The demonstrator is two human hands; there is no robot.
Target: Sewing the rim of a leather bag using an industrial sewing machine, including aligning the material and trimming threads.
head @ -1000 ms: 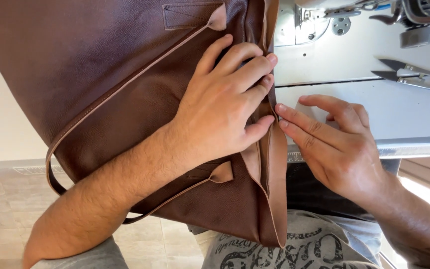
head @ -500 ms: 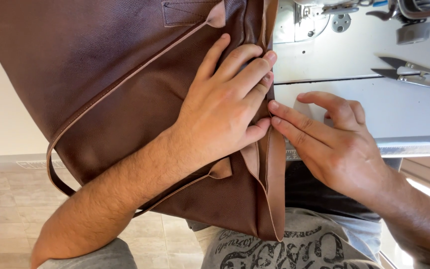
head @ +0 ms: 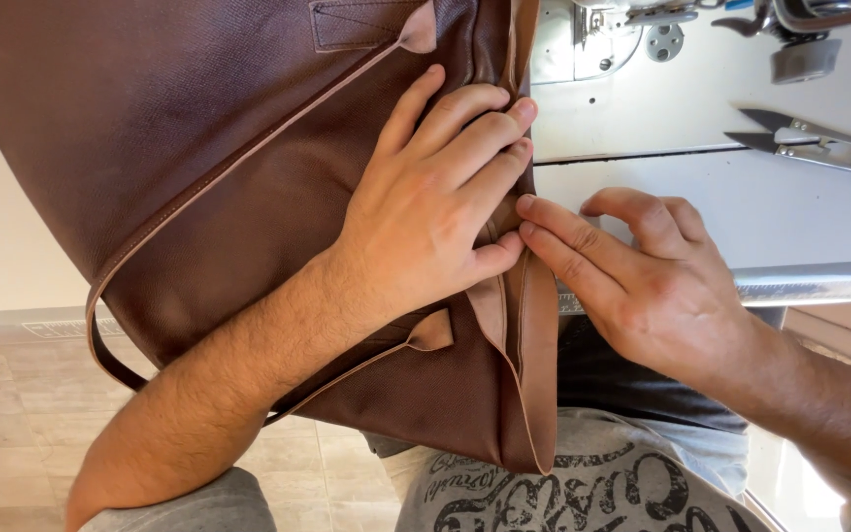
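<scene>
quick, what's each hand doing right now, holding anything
Left hand: open, pressed flat on the brown leather bag, fingertips at its folded edge.
Right hand: first two fingers extended, pinching the bag's edge; other fingers curled.

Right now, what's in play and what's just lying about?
In play:
- brown leather bag, pressed flat by the left hand
- its tan edge strip, pinched by the right hand

Lying about:
- thread snips
- sewing machine
- white table
</scene>
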